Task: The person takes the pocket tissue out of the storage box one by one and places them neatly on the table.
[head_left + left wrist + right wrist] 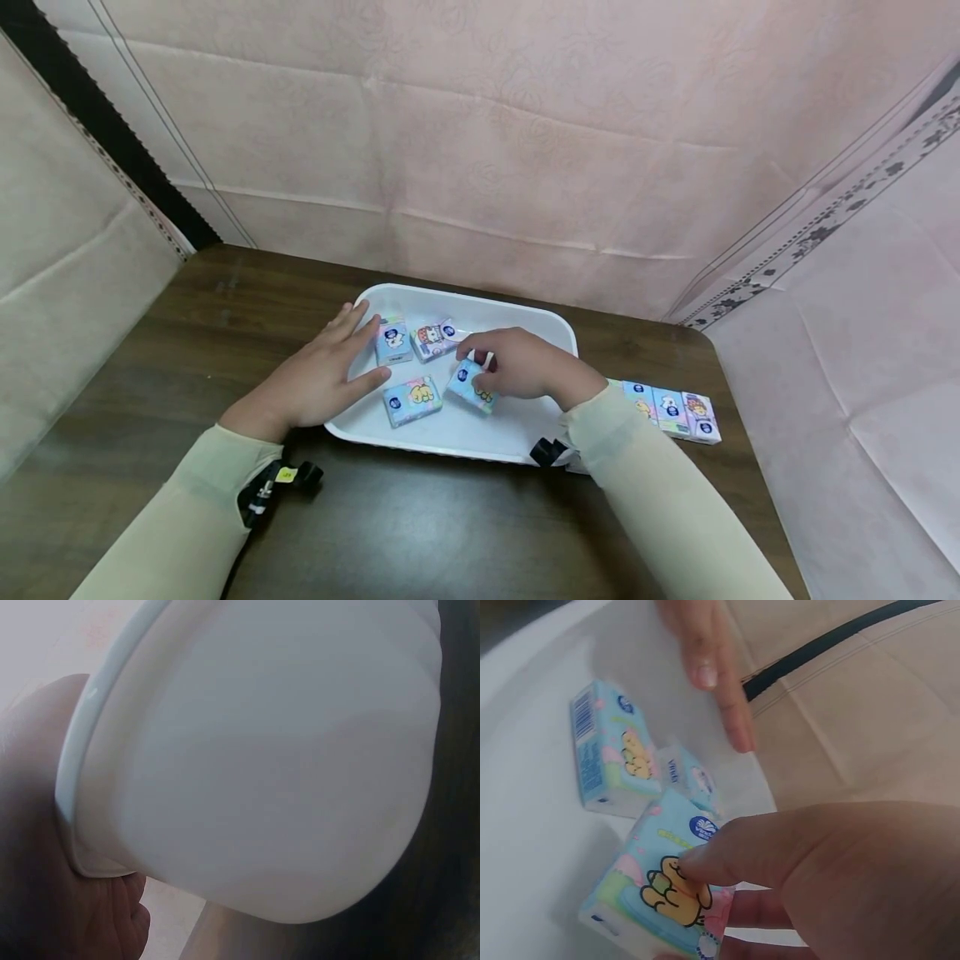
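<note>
A white tray (517,429) lies on the table with small packs of tissues in it. My right hand (517,362) pinches a light blue tissue pack (667,877) printed with a yellow cartoon figure, thumb on its printed face. Another blue pack (412,402) lies just left of it. Behind these are a blue pack (393,340) and a purple-pink pack (435,337). Over the tray's left rim, my left hand (311,383) is spread with straight fingers, holding no pack. The left wrist view is mostly filled by the tray's white side (262,765).
Right of the tray, several tissue packs (667,408) stand in a row, partly hidden by my right forearm. The brown wooden table (420,525) is bordered by pale cloth walls (487,167) at the back and sides. Each wrist carries a small black camera (307,477).
</note>
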{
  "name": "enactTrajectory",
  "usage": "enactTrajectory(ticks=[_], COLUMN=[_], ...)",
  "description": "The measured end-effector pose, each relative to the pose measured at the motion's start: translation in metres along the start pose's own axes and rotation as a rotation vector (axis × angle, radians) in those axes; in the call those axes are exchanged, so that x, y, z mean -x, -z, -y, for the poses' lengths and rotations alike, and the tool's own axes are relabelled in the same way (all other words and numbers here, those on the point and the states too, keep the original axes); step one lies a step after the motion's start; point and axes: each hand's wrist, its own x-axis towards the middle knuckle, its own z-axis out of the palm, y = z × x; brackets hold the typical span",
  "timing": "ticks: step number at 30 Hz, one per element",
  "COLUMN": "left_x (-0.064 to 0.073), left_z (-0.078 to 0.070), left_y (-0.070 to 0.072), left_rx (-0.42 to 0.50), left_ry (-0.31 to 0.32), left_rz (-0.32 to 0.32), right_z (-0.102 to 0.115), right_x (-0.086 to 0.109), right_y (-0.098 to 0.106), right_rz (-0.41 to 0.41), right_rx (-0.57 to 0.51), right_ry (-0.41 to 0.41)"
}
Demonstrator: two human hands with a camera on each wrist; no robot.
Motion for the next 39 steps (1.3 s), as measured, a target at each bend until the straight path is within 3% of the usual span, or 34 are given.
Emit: enactTrajectory(ticks=[11, 14, 30, 39], left_x=[0.001, 0.001, 0.0, -0.001], left_z=[-0.001, -0.001, 0.0, 0.002], left_y=[0.001, 0.001, -0.003, -0.003], left_rx=[0.007, 0.002, 0.011, -0.002], left_ry=[0.002, 0.002, 0.001, -0.005], left_rz=[0.004, 0.003, -0.003, -0.009], right_z=[-0.009, -0.011, -0.025, -0.044], right_x=[0.043, 0.052, 0.102, 0.132], right_y=[0.008, 0.005, -0.018, -0.027], right_rz=[-0.205, -0.234, -0.277, -0.31], right_rx=[-0.077, -0.142, -0.495, -0.5], right_ry=[0.004, -0.009, -0.095, -0.142])
